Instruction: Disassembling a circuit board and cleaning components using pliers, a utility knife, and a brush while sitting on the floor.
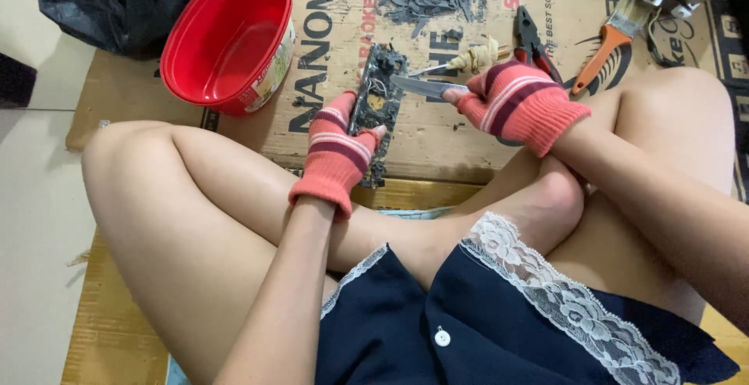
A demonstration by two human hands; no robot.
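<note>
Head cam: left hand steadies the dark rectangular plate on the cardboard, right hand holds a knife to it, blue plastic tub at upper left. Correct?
Not quite: the head view shows the oval plastic tub is red, not blue. The rest stands: the gloved left hand steadies the dark rectangular plate on the cardboard, and the gloved right hand holds the metal-bladed knife to it.

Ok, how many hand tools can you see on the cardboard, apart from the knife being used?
2. Pliers lie just beyond the right hand; a brush with an orange handle lies right of them. More may be hidden off frame, top right.
</note>
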